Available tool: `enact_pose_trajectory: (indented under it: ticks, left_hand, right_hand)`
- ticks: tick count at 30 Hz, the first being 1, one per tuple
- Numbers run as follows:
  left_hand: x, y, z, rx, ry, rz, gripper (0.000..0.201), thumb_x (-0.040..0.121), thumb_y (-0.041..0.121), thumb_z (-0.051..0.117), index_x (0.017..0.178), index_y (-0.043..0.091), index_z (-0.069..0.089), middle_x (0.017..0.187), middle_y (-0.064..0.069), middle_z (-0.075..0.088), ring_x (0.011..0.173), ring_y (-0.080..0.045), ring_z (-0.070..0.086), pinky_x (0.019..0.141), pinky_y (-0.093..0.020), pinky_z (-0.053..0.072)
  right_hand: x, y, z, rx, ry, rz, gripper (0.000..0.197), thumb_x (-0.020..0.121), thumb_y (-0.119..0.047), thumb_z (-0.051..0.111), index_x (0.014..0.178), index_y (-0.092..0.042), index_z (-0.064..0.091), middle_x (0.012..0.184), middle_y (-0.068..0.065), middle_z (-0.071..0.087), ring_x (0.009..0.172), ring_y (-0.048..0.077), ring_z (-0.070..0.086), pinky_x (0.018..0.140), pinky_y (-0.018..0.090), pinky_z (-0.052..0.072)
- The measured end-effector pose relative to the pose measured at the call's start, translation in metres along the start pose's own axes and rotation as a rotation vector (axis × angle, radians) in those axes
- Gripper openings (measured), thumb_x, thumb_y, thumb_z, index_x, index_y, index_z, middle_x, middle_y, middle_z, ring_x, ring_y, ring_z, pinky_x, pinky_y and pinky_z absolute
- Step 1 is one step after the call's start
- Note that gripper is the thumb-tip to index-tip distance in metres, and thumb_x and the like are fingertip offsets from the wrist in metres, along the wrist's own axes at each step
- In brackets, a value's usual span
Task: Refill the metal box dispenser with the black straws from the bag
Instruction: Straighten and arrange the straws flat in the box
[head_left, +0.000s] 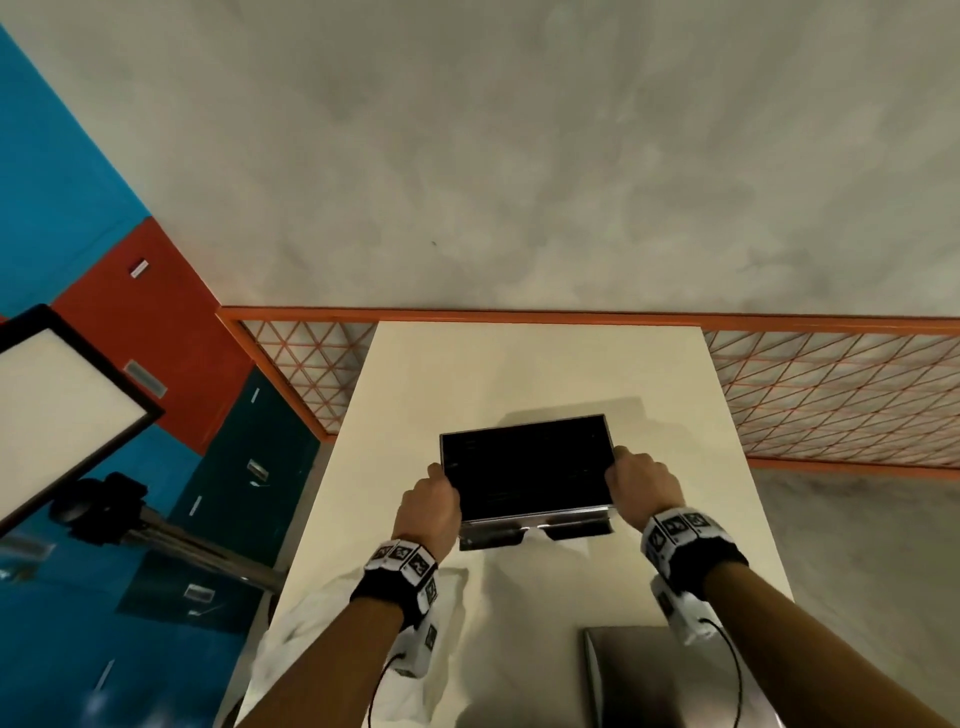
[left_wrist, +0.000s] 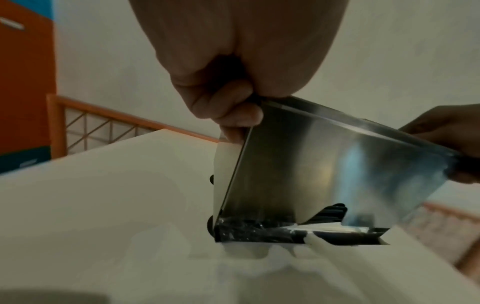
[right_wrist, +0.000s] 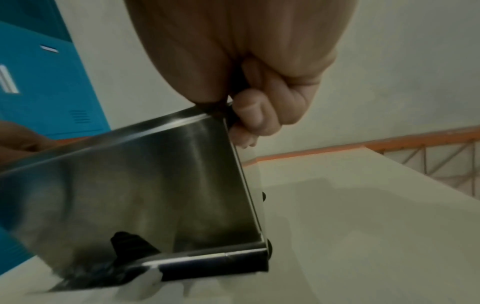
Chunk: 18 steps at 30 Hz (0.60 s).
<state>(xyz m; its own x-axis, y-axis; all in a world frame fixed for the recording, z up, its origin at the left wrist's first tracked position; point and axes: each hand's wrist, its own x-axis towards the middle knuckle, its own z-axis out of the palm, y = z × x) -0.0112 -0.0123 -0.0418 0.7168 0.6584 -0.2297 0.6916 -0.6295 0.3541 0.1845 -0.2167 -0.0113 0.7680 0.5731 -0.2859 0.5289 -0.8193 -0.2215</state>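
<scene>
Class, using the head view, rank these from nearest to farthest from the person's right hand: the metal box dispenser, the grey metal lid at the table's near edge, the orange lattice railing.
1. metal box dispenser: gripped by the right hand, table centre.
2. grey metal lid: below the hand, near edge.
3. orange lattice railing: beyond the table, right.

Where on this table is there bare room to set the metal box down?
Bare table lies beyond the metal box, up to the orange railing, and in strips beside the left hand and right hand. The near edge is crowded: white bag at left, grey metal piece at right.
</scene>
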Motion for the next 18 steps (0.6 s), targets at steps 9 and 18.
enact_pose_trajectory:
  ticks: [9,18]
  left_hand:
    - [-0.028,-0.020,0.010,-0.210,0.019,-0.173,0.024,0.095,0.008,0.054,0.112,0.007,0.037,0.101,-0.019,0.065,0.087,-0.044,0.067,0.072,-0.054,0.058]
    - [-0.032,-0.013,0.028,-0.143,0.064,-0.065,0.021,0.101,0.010,0.039,0.121,0.006,0.035,0.098,-0.017,0.070,0.086,-0.041,0.068,0.073,-0.044,0.052]
  right_hand:
    - [-0.010,-0.031,-0.009,-0.144,0.069,-0.147,0.019,0.099,-0.020,0.039,0.115,-0.010,0.044,0.098,0.012,0.068,0.090,0.036,0.065,0.064,0.035,0.039]
    - [-0.012,-0.005,0.024,0.090,-0.100,0.004,0.018,0.101,-0.032,0.037,0.104,-0.015,0.044,0.100,0.013,0.065,0.089,0.038,0.064,0.071,0.040,0.049]
